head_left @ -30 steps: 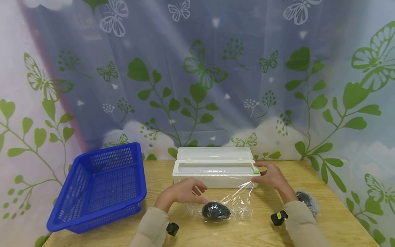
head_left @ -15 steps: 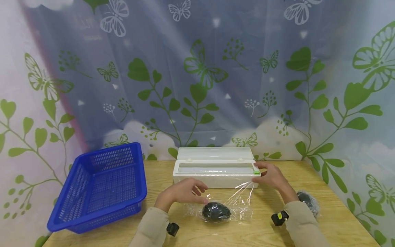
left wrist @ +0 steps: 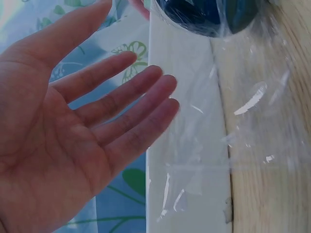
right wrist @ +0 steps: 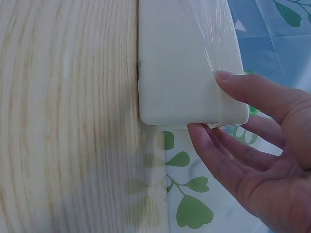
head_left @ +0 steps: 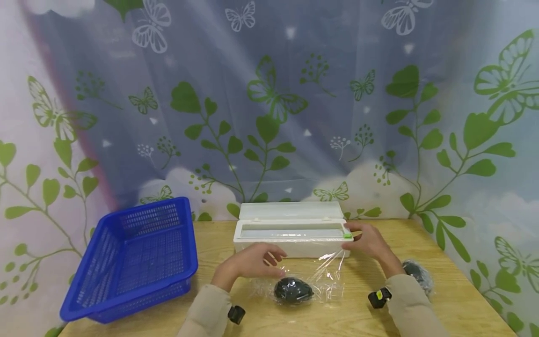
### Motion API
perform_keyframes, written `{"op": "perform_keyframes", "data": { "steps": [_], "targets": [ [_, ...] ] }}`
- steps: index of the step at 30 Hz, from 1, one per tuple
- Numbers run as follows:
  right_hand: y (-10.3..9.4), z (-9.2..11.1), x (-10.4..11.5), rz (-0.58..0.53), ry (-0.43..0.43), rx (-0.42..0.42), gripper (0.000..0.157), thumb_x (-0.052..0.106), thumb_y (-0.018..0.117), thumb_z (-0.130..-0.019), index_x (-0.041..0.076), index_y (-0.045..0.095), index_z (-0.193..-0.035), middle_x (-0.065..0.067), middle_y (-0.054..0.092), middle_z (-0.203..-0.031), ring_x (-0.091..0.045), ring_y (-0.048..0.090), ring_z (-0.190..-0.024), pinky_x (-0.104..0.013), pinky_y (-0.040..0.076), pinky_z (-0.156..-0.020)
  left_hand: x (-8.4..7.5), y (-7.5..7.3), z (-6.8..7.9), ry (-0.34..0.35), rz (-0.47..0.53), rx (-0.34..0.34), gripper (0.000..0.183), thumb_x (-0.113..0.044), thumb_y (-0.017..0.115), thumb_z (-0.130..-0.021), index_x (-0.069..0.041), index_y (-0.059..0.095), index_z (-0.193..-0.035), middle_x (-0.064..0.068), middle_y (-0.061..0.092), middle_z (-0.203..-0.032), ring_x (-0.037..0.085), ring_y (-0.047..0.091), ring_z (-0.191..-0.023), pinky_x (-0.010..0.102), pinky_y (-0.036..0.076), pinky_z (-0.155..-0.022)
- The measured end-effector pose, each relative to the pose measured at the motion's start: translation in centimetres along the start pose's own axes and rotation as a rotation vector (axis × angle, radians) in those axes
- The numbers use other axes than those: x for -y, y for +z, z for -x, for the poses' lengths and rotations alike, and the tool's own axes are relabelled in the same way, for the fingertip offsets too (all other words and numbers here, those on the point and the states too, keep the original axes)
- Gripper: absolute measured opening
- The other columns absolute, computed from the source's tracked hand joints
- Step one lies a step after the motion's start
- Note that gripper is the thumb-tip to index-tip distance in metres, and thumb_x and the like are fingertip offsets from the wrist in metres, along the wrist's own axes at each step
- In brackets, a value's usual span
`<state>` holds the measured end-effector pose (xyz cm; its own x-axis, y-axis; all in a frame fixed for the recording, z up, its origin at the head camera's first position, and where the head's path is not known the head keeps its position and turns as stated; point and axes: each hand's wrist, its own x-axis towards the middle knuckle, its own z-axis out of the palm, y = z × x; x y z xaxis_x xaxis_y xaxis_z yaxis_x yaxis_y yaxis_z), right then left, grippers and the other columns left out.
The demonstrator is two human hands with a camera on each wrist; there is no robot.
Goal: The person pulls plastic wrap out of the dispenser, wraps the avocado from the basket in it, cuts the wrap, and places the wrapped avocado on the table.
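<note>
A dark green, pear-shaped avocado (head_left: 293, 290) lies on a sheet of clear cling film (head_left: 330, 285) in front of a white cling film dispenser (head_left: 290, 248), whose lid stands raised. The film runs in creases from the avocado up to the dispenser's right end. There my right hand (head_left: 370, 242) grips the corner, thumb pressing the film on the front face and fingers at the end side. My left hand (head_left: 254, 262) hovers by the avocado's upper left with relaxed, spread fingers; the left wrist view shows a bare palm. Whether its thumb tip touches the film cannot be told.
A blue perforated basket (head_left: 191, 262) stands on the left of the wooden table (head_left: 349, 318). Another dark round item in film (head_left: 418, 276) lies at the right, partly behind the right forearm. A patterned curtain (head_left: 269, 93) hangs directly behind the dispenser.
Both hands, the avocado and the dispenser keep nearly the same places. The head view has shifted slightly.
</note>
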<state>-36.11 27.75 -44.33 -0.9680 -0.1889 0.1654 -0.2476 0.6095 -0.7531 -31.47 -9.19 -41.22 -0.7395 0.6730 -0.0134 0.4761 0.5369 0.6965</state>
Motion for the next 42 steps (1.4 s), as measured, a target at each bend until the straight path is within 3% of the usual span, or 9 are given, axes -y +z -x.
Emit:
{"op": "perform_keyframes", "data": {
  "steps": [9, 12, 17, 24, 28, 35, 42],
  "targets": [
    [-0.1, 0.1, -0.1, 0.017, 0.014, -0.004, 0.07, 0.009, 0.087, -0.081, -0.01, 0.056, -0.14, -0.036, 0.061, -0.132, -0.037, 0.072, -0.097, -0.04, 0.063, -0.08, -2.2, 0.2, -2.6, 0.093, -0.077, -0.025, 0.051, -0.029, 0.076, -0.095, -0.006, 0.062, -0.139, 0.016, 0.066, -0.136, 0.035, 0.065, -0.124, 0.04, 0.057, -0.101],
    [-0.1, 0.1, -0.1, 0.021, 0.018, -0.006, 0.07, 0.01, 0.087, -0.081, -0.009, 0.056, -0.141, -0.035, 0.06, -0.133, -0.038, 0.072, -0.098, -0.04, 0.063, -0.081, -3.2, 0.2, -3.9, 0.12, -0.115, -0.036, 0.052, -0.028, 0.075, -0.096, -0.007, 0.061, -0.141, 0.013, 0.064, -0.141, 0.033, 0.062, -0.129, 0.045, 0.055, -0.105],
    [0.0, 0.0, -0.2, -0.003, 0.007, -0.002, 0.069, 0.007, 0.086, -0.081, -0.01, 0.056, -0.14, -0.036, 0.061, -0.132, -0.037, 0.073, -0.096, -0.039, 0.064, -0.079, -3.9, 0.5, -6.2, 0.129, -0.191, -0.062, 0.057, -0.032, 0.074, -0.096, -0.012, 0.057, -0.147, 0.004, 0.059, -0.15, 0.027, 0.056, -0.137, 0.042, 0.05, -0.112],
    [0.1, -0.1, -0.3, -0.009, 0.008, -0.001, 0.065, 0.006, 0.086, -0.081, -0.008, 0.059, -0.138, -0.035, 0.062, -0.131, -0.033, 0.074, -0.092, -0.036, 0.063, -0.075, -4.4, 1.0, -9.0, 0.14, -0.388, -0.002, 0.06, -0.038, 0.063, -0.103, -0.015, 0.046, -0.156, 0.004, 0.048, -0.16, 0.023, 0.045, -0.149, 0.039, 0.038, -0.124],
    [0.0, 0.0, -0.4, 0.007, 0.012, 0.002, 0.065, 0.008, 0.086, -0.082, -0.008, 0.058, -0.139, -0.035, 0.062, -0.132, -0.036, 0.074, -0.094, -0.038, 0.064, -0.076, -4.8, 1.7, -10.8, 0.169, -0.486, 0.016, 0.057, -0.037, 0.061, -0.104, -0.016, 0.047, -0.155, 0.003, 0.048, -0.16, 0.022, 0.045, -0.148, 0.037, 0.039, -0.123],
    [-0.1, -0.1, -0.3, 0.059, 0.001, 0.009, 0.067, 0.016, 0.087, -0.084, -0.006, 0.058, -0.14, -0.034, 0.062, -0.135, -0.042, 0.073, -0.099, -0.041, 0.064, -0.078, -5.7, 3.0, -13.0, 0.191, -0.491, 0.043, 0.057, -0.035, 0.063, -0.103, -0.018, 0.047, -0.156, 0.002, 0.045, -0.162, 0.022, 0.041, -0.15, 0.037, 0.038, -0.123],
    [-0.2, -0.1, -0.1, 0.055, 0.01, 0.011, 0.066, 0.014, 0.085, -0.085, -0.006, 0.057, -0.141, -0.034, 0.061, -0.136, -0.042, 0.073, -0.101, -0.041, 0.064, -0.079, -6.8, 3.8, -14.5, 0.187, -0.697, 0.072, 0.062, -0.038, 0.064, -0.102, -0.023, 0.043, -0.158, -0.004, 0.04, -0.165, 0.023, 0.038, -0.153, 0.042, 0.04, -0.122]
  ]
}}
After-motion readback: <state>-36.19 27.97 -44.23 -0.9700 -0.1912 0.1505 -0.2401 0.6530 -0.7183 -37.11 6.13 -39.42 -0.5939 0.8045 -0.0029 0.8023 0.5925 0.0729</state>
